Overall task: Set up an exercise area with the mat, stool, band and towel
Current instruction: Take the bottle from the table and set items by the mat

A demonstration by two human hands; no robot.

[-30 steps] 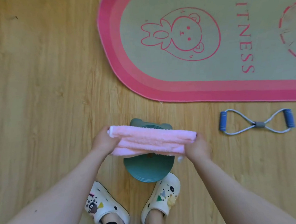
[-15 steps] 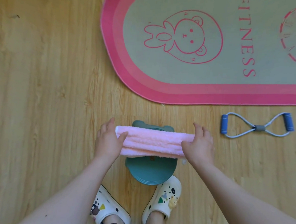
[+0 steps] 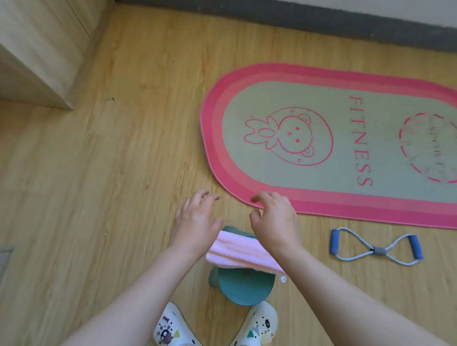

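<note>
Left hand (image 3: 195, 220), right hand (image 3: 275, 220): loose-fingered, empty, above towel (image 3: 237, 252) on stool (image 3: 245, 289). Band (image 3: 376, 249) rightward; mat (image 3: 354, 149) beyond.

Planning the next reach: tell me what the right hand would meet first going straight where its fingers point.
Probably the pink border of the oval green fitness mat: the right hand hangs over its near rounded end. Height is unclear, so it might reach the wooden floor beside it.

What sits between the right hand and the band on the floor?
Nothing visible does. The right hand is open, up by the mat's near edge; the band lies to its right on bare floor. The towel on the stool lies nearer the person, off that path.
</note>
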